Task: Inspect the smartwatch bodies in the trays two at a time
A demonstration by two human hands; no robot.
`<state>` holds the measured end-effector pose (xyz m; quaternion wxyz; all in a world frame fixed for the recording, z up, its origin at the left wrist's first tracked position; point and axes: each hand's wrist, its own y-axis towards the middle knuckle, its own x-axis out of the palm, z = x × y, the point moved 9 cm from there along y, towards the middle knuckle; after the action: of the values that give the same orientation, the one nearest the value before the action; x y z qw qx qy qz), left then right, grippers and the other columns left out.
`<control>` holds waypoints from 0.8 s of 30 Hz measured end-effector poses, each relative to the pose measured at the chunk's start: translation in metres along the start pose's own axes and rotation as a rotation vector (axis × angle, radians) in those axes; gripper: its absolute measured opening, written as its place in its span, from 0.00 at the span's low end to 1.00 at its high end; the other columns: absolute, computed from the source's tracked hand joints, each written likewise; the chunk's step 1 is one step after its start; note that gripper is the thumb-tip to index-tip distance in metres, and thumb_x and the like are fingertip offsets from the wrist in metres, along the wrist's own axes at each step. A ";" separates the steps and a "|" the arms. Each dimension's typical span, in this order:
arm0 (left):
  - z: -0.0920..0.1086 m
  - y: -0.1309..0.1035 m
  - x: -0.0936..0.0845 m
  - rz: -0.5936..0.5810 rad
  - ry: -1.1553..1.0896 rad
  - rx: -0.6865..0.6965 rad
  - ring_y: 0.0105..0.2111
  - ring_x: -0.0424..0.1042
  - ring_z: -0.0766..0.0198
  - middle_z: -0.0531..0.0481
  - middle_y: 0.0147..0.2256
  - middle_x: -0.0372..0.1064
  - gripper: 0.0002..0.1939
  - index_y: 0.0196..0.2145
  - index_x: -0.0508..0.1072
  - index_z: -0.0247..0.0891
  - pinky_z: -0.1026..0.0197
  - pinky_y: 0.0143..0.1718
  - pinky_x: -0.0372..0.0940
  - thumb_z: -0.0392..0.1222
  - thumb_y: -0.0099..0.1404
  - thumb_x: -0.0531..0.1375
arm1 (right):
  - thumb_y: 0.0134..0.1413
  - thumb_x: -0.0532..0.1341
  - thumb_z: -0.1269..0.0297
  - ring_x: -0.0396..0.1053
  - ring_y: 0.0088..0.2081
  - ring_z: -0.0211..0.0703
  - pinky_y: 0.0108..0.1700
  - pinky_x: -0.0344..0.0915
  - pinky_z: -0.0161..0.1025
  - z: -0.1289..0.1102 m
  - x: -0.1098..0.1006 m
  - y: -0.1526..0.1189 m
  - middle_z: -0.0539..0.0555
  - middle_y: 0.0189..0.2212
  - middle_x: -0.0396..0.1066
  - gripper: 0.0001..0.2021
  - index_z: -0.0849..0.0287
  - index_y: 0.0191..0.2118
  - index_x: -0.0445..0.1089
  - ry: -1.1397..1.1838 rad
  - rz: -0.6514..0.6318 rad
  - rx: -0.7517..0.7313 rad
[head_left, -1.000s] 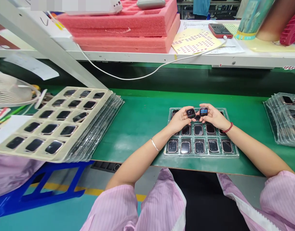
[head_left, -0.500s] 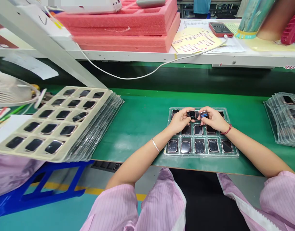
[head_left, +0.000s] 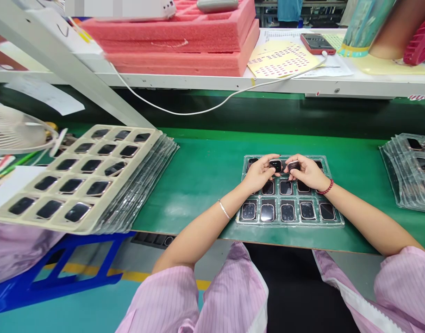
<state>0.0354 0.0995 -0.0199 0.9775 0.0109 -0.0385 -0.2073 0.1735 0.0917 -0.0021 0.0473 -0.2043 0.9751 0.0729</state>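
My left hand [head_left: 261, 174] is closed on a square smartwatch [head_left: 275, 165], its dark face turned up with faint marks on it. A second smartwatch [head_left: 293, 167] is pinched in my right hand [head_left: 308, 173], and its screen looks dark. Both hands are side by side above the back rows of a clear plastic tray [head_left: 290, 223]. Several smartwatches without straps lie in the tray's pockets, among them one in the front row [head_left: 288, 211]. My hands cover part of the back row.
On the left, a cream tray [head_left: 90, 196] of watches tops a stack of clear trays [head_left: 139, 185]. More stacked trays [head_left: 400, 175] stand at the right edge. A shelf [head_left: 205, 79] carries red foam [head_left: 184, 44] and a phone [head_left: 317, 43]; a white cable [head_left: 184, 113] droops below. A fan [head_left: 18, 127] stands left.
The screen of the watch in my right hand showed bluish lit content and now looks dark. Both hands keep nearly the same place.
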 end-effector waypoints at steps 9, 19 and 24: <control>0.000 0.001 0.001 -0.001 -0.003 -0.006 0.35 0.77 0.65 0.44 0.46 0.74 0.25 0.50 0.69 0.36 0.65 0.35 0.69 0.31 0.53 0.59 | 0.49 0.63 0.71 0.75 0.28 0.38 0.31 0.74 0.38 0.000 -0.001 0.001 0.53 0.37 0.74 0.15 0.58 0.44 0.66 -0.010 -0.003 0.001; 0.000 0.000 -0.001 0.011 0.029 -0.011 0.33 0.77 0.64 0.44 0.44 0.74 0.20 0.49 0.70 0.35 0.68 0.27 0.65 0.35 0.57 0.61 | 0.50 0.64 0.68 0.72 0.28 0.37 0.31 0.76 0.39 -0.001 0.001 0.001 0.52 0.35 0.73 0.13 0.58 0.44 0.67 0.003 -0.009 -0.004; 0.001 0.000 0.000 0.010 0.007 -0.015 0.34 0.77 0.64 0.45 0.43 0.74 0.23 0.49 0.70 0.36 0.68 0.28 0.65 0.31 0.54 0.59 | 0.50 0.63 0.69 0.73 0.28 0.37 0.32 0.76 0.38 0.001 0.000 0.001 0.53 0.37 0.73 0.14 0.58 0.44 0.67 -0.010 -0.018 -0.009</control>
<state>0.0354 0.0993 -0.0185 0.9787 0.0039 -0.0335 -0.2026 0.1728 0.0927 -0.0025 0.0519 -0.2129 0.9726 0.0777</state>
